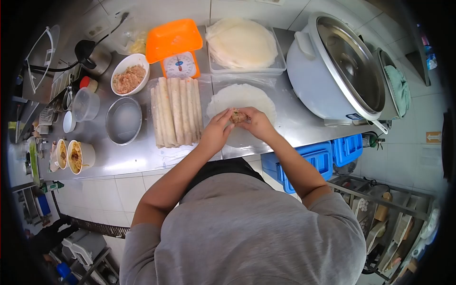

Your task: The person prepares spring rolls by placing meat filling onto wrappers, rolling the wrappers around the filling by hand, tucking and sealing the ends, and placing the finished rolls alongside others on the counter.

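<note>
Rolls lined up, formed! My left hand and right hand grip filling between them, over one flat, unrolled wrapper; stacked sheets sit unfilled!

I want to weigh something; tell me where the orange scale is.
In the head view, the orange scale stands at the back, left of center, between the meat bowl and the wrapper tray.
</note>
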Available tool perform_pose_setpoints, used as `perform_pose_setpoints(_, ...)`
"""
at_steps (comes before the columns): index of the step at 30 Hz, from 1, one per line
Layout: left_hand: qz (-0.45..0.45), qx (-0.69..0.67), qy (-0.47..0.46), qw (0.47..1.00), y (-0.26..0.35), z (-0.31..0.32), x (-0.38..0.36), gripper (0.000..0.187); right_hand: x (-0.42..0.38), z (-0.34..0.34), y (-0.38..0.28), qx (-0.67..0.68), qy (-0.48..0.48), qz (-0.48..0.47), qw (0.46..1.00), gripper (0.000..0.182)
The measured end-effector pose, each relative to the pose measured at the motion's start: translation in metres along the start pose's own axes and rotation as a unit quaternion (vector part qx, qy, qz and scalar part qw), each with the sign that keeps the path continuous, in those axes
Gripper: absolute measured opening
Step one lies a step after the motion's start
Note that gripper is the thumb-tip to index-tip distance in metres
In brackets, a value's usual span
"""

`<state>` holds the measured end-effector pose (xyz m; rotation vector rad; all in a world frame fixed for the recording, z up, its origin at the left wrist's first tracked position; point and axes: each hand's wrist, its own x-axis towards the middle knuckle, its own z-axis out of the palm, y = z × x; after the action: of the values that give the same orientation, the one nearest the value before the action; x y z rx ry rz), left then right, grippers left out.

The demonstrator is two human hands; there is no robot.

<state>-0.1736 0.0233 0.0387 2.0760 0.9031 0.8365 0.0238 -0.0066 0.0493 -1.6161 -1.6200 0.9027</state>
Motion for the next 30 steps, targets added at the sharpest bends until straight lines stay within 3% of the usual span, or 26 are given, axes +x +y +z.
perform_pose_setpoints(3, 0.008, 0.024, -0.039, 0.999, -0.022, 0.033, 0.005, 0.046, -0.008, -0.008, 0.038, -0.116, -0.012, -0.157, 0.981, 0.043)
perform_pose_setpoints(6, 0.008, 0.024, -0.030, 0.999, -0.015, 0.033, 0.002, 0.048, -0.010, -0.028, 0.056, -0.097, -0.020, -0.192, 0.976, 0.053)
perform_pose_setpoints(10, -0.004, 0.068, 0.024, 0.997, -0.004, 0.044, 0.006, 0.048, -0.010, -0.016, 0.032, -0.015, -0.031, -0.172, 0.984, 0.061)
perform_pose_setpoints(15, -0.004, 0.084, -0.035, 0.996, -0.034, 0.052, -0.002, 0.064, -0.009, -0.006, 0.051, -0.078, -0.082, -0.152, 0.982, 0.067)
perform_pose_setpoints(18, -0.030, 0.069, -0.035, 0.997, -0.012, 0.039, -0.002, 0.071, -0.018, -0.031, 0.036, 0.012, -0.083, -0.149, 0.985, 0.054)
perform_pose_setpoints(20, -0.069, 0.066, -0.007, 0.995, 0.014, 0.033, -0.009, 0.072, -0.001, -0.053, 0.033, -0.086, -0.106, -0.135, 0.981, 0.044)
perform_pose_setpoints(21, -0.038, 0.089, -0.004, 0.995, 0.017, 0.031, -0.011, 0.070, 0.008, -0.058, 0.027, -0.135, -0.114, -0.126, 0.976, 0.040)
perform_pose_setpoints(22, -0.007, 0.112, -0.001, 0.994, 0.020, 0.029, -0.012, 0.069, 0.024, -0.058, 0.013, -0.092, -0.057, -0.131, 0.985, 0.029)
perform_pose_setpoints(25, 0.024, 0.122, 0.036, 0.992, 0.035, 0.027, -0.010, 0.062, 0.088, -0.053, -0.065, -0.026, 0.011, -0.217, 0.976, 0.024)
perform_pose_setpoints(27, 0.005, 0.091, 0.045, 0.995, 0.047, 0.024, -0.012, 0.050, 0.138, -0.038, -0.114, -0.040, 0.035, -0.300, 0.953, 0.018)
perform_pose_setpoints(30, -0.009, 0.100, 0.053, 0.994, 0.062, 0.010, -0.021, 0.045, 0.233, 0.006, -0.140, -0.134, 0.025, -0.348, 0.928, 0.019)
